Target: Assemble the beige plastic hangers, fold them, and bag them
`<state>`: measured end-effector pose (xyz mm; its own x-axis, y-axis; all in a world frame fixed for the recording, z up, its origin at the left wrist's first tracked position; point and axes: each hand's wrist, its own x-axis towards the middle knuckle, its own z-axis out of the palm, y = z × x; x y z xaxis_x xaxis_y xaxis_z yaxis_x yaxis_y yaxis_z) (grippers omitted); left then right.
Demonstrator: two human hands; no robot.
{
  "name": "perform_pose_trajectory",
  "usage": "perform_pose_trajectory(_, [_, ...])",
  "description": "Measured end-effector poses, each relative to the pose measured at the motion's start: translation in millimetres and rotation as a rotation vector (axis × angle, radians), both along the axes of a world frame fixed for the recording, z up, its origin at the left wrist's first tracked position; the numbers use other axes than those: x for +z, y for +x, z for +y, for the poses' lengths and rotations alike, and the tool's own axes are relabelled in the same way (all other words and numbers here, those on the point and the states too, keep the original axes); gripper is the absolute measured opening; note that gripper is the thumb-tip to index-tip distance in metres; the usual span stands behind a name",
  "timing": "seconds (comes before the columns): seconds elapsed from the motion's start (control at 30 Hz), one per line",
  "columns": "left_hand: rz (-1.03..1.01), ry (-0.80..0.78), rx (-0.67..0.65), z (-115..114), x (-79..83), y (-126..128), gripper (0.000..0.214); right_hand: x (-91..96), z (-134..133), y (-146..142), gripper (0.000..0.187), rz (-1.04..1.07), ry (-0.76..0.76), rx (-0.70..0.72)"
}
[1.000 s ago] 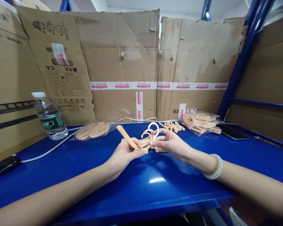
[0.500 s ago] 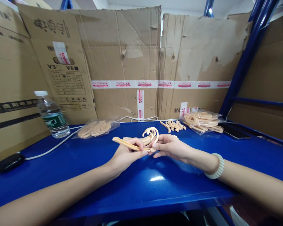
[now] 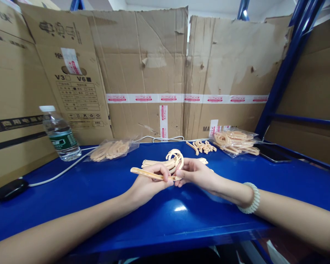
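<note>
My left hand (image 3: 148,181) is closed on a long beige plastic strip (image 3: 143,173) that lies nearly level and points left. My right hand (image 3: 198,172) pinches the right end of the same piece, beside its curved hook (image 3: 176,157). Both hands hover just above the blue shelf top (image 3: 181,216). A small stack of like beige hooked pieces (image 3: 156,163) lies right behind my fingers. A white bead bracelet (image 3: 252,198) circles my right wrist.
Two clear bags of beige parts lie at the back, one to the left (image 3: 110,150) and one to the right (image 3: 235,143), with loose pieces (image 3: 203,146) between. A water bottle (image 3: 59,134), a white cable (image 3: 60,172), a black device (image 3: 9,189) and a phone (image 3: 272,154) are about. Cardboard walls (image 3: 143,73) close the back.
The beige strip has tipped from pointing up-left to lying almost flat. Both hands dropped slightly toward the shelf and my right fingers closed on the piece's hooked end.
</note>
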<state>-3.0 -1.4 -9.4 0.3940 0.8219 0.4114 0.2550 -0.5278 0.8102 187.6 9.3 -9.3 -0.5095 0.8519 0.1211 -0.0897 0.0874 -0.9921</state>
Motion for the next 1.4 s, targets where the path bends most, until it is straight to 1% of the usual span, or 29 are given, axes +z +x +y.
perform_pose_trajectory(0.13, [-0.029, -0.043, -0.025, 0, -1.7, 1, 0.026, -2.6, -2, -3, 0.040, 0.022, 0.067, -0.030])
perform_pose_trajectory(0.3, [-0.055, -0.093, -0.038, -4, 0.2, 2, 0.029, -5.4, -4, -5, 0.030, 0.009, 0.138, -0.058])
perform_pose_trajectory(0.47, [-0.051, -0.155, 0.037, -6, 0.4, 5, 0.030, -6.7, -5, -7, 0.026, -0.012, 0.181, -0.095])
perform_pose_trajectory(0.63, [-0.068, -0.180, 0.089, -6, -0.5, 6, 0.024, -5.8, -5, -7, 0.028, -0.022, 0.190, -0.068])
perform_pose_trajectory(0.73, [-0.171, -0.259, 0.054, -6, -0.1, 6, 0.023, -3.4, -4, -5, 0.031, -0.015, 0.207, -0.102])
perform_pose_trajectory(0.83, [-0.326, -0.405, 0.012, -5, -0.1, 8, 0.031, -1.9, -5, -4, 0.028, -0.005, 0.248, -0.125])
perform_pose_trajectory(0.9, [-0.383, -0.461, 0.007, -5, -0.6, 9, 0.036, -2.5, -5, -5, 0.027, 0.013, 0.255, -0.113])
perform_pose_trajectory(1.03, [-0.375, -0.478, -0.018, -4, -2.1, 9, 0.042, -3.0, -5, -7, 0.031, 0.002, 0.234, -0.058])
perform_pose_trajectory(1.13, [-0.376, -0.492, -0.015, -3, -3.2, 9, 0.041, 7.6, 5, 1, 0.034, -0.106, 0.259, -0.037])
perform_pose_trajectory(1.2, [-0.392, -0.500, -0.010, -2, -3.7, 8, 0.040, 20.3, 18, 16, 0.036, -0.185, 0.330, -0.106])
perform_pose_trajectory(1.27, [-0.413, -0.519, -0.005, -2, -3.6, 7, 0.040, 32.6, 36, 39, 0.036, -0.266, 0.497, -0.249])
perform_pose_trajectory(1.33, [-0.442, -0.551, 0.010, -2, -2.6, 7, 0.042, 39.8, 56, 65, 0.024, -0.500, 0.710, -0.354])
perform_pose_trajectory(1.37, [-0.455, -0.566, 0.018, -2, -2.0, 7, 0.043, 40.6, 66, 78, 0.017, -0.667, 0.835, -0.388])
perform_pose_trajectory(1.4, [-0.466, -0.578, 0.023, -2, -1.4, 7, 0.044, 39.4, 75, 88, 0.015, -0.835, 0.934, -0.395])
